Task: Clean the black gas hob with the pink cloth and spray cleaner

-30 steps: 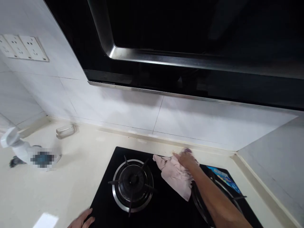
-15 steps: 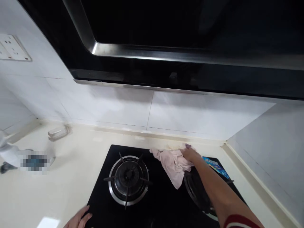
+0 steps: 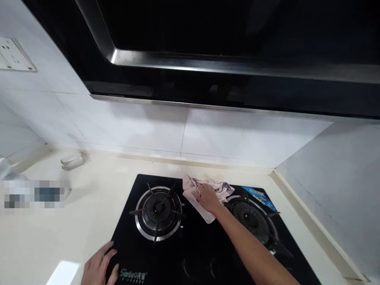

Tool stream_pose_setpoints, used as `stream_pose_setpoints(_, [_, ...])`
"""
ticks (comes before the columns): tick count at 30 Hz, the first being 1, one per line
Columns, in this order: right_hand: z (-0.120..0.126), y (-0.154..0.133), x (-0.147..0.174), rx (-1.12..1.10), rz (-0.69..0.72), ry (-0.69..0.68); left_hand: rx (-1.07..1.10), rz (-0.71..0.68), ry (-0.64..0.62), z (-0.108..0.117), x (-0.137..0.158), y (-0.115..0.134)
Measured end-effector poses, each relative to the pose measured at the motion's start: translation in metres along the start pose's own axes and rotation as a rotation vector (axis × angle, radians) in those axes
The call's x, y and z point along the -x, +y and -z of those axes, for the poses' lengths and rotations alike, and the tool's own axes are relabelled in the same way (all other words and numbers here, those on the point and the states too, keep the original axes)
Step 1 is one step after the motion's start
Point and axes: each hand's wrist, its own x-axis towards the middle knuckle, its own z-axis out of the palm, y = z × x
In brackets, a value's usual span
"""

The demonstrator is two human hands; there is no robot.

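A pale pink cloth (image 3: 192,198) with a purplish pattern at one end lies bunched over the back of the black glass gas stove (image 3: 196,245), between the two burners. My right hand (image 3: 207,196) presses down on it with bent fingers, gripping it. The left burner (image 3: 159,213) stands to the left of the cloth, and the right burner (image 3: 252,219) is partly behind my right forearm. My left hand (image 3: 99,264) rests at the stove's left front edge, fingers apart and holding nothing.
A black range hood (image 3: 190,85) hangs low over the stove. On the cream counter (image 3: 89,213), a clear plastic container (image 3: 73,161) lies at the back left, near a blurred-out object (image 3: 44,194). Tiled walls close the back and right. A blue sticker (image 3: 259,198) marks the stove's back right corner.
My right hand has moved left with the cloth, away from the back right, uncovering more of the right burner. The view has shifted slightly, and more of my left hand shows.
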Motion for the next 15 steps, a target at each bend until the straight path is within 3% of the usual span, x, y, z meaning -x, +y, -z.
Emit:
stream_pose_setpoints(3, [-0.006, 0.01, 0.016, -0.088, -0.051, 0.09, -0.002, 0.001, -0.02, 0.001, -0.001, 0.002])
stream_pose_setpoints(6, [-0.011, 0.01, 0.014, -0.068, -0.256, 0.207, -0.01, 0.01, -0.051, 0.001, 0.0, 0.002])
stream_pose_setpoints(8, [-0.01, 0.004, 0.01, -0.017, -0.322, 0.208, -0.012, 0.022, -0.071, 0.001, 0.0, 0.001])
stream_pose_setpoints(12, [-0.003, -0.011, 0.017, 0.035, -0.265, 0.112, -0.009, 0.032, -0.101, 0.003, -0.001, 0.002])
stream_pose_setpoints(15, [0.0, -0.024, 0.048, 0.045, -0.217, 0.055, 0.012, 0.03, -0.093, 0.005, -0.002, 0.005])
